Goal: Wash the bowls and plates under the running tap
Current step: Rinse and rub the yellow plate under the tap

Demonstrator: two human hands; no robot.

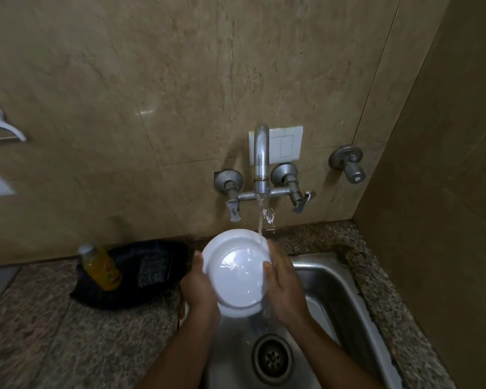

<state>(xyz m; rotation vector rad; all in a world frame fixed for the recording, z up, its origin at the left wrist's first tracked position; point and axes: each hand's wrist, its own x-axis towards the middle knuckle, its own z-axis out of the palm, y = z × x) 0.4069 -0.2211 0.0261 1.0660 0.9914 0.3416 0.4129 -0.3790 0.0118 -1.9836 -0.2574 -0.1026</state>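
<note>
A white plate (237,272) is held tilted over the steel sink (331,279), its hollow side facing me. My left hand (199,287) grips its left rim from behind. My right hand (284,284) holds the right rim, with the thumb lying on the plate's face. The wall tap (261,158) runs, and its stream (260,220) falls onto the plate's upper right edge beside my right hand. Water runs off below the plate toward the drain (272,359).
A yellow bottle (103,266) lies on a dark cloth (135,273) on the granite counter (54,332) left of the sink. Tap handles (233,209) (300,202) flank the spout. Another valve (351,164) sticks out at right, near the side wall (446,192).
</note>
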